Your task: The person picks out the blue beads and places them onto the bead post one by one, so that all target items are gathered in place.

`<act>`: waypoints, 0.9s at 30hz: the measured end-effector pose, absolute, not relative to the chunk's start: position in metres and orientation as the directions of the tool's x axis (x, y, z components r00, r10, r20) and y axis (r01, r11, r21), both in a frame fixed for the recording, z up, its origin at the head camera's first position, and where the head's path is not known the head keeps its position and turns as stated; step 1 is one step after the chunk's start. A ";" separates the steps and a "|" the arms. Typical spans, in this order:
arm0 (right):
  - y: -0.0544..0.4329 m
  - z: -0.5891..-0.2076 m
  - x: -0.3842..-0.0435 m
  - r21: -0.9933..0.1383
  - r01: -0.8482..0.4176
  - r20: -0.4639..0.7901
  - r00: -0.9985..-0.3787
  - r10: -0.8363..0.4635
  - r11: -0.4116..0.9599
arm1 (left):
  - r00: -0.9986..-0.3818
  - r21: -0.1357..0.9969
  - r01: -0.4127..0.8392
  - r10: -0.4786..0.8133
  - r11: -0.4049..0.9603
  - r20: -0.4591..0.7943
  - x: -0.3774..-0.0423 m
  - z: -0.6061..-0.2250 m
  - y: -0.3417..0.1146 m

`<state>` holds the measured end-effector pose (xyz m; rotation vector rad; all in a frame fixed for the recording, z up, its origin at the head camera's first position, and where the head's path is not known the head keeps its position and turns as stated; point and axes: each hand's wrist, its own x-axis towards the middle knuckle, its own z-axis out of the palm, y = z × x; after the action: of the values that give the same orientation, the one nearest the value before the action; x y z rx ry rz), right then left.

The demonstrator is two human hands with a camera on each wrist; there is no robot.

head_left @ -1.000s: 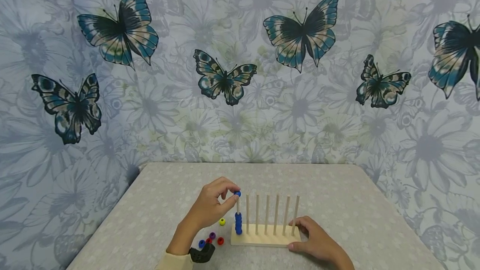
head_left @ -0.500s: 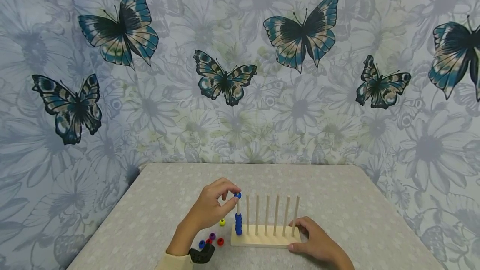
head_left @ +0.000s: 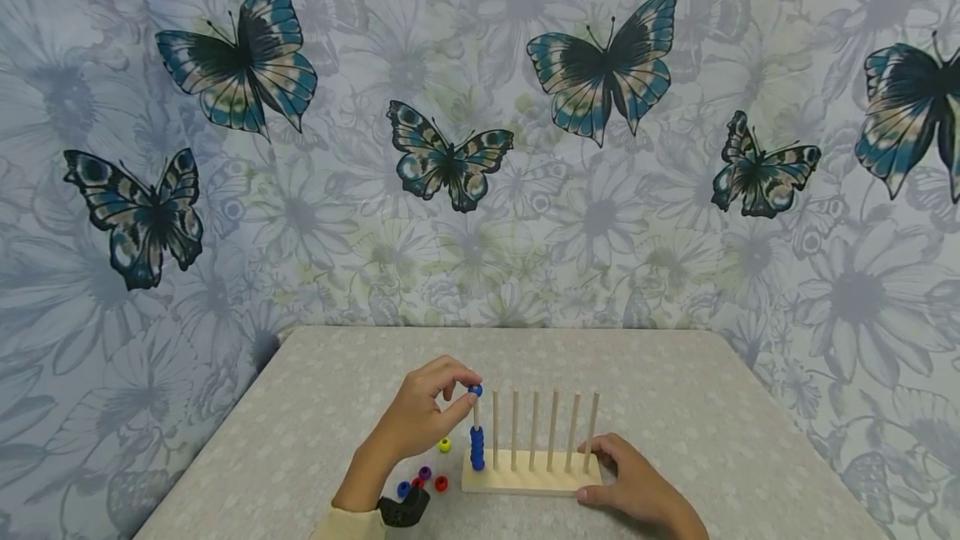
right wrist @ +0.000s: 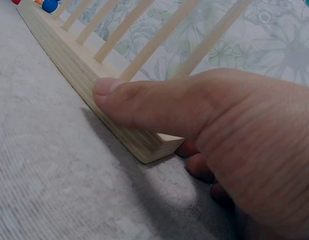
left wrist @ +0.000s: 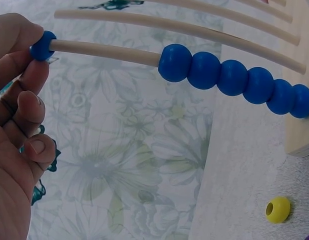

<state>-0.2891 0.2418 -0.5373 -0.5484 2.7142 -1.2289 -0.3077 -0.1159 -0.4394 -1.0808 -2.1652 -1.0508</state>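
Observation:
My left hand (head_left: pixel 420 411) pinches a blue bead (left wrist: pixel 43 46) between thumb and forefinger, right at the top end of the leftmost peg (left wrist: pixel 102 50). Lower on that same peg, several blue beads (left wrist: pixel 232 77) are stacked down to the wooden base (head_left: pixel 532 483). The other upright pegs (head_left: pixel 535 432) carry no beads. At the base's right end, my right hand (head_left: pixel 630 477) holds the board, its thumb (right wrist: pixel 129 100) along the front edge and the fingers mostly hidden behind.
Loose beads lie on the table left of the base: a yellow bead (head_left: pixel 445 445), a purple bead (head_left: pixel 425 472), a blue bead (head_left: pixel 404 488) and red beads (head_left: pixel 441 483). A black wrist device (head_left: pixel 405 507) sits close by them. Beyond the cloth-covered table (head_left: pixel 600 357) rises a butterfly-patterned wall.
The pinched blue bead sits very slightly lower in the head view than a second ago, along with a slight shift of the whole view. Both hands otherwise keep their places.

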 end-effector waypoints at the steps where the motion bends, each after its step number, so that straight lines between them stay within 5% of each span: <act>1: 0.242 -0.538 -0.289 -0.746 -0.276 0.045 -0.929 -0.367 0.606 | -0.560 0.415 0.824 0.440 0.386 0.703 -0.308 -0.440 -0.116; 19: 0.242 -0.541 -0.291 -0.745 -0.278 0.044 -0.928 -0.371 0.606 | -0.551 0.413 0.825 0.391 0.386 0.737 -0.309 -0.438 -0.121; 27: 0.244 -0.542 -0.291 -0.751 -0.287 0.058 -0.926 -0.374 0.595 | -0.614 0.433 0.768 0.348 0.472 0.709 -0.300 -0.437 -0.134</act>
<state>-0.2907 0.2441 -0.5422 -0.5629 2.7102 -1.2466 -0.3001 -0.1342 -0.4372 -0.9227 -2.1855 -1.0285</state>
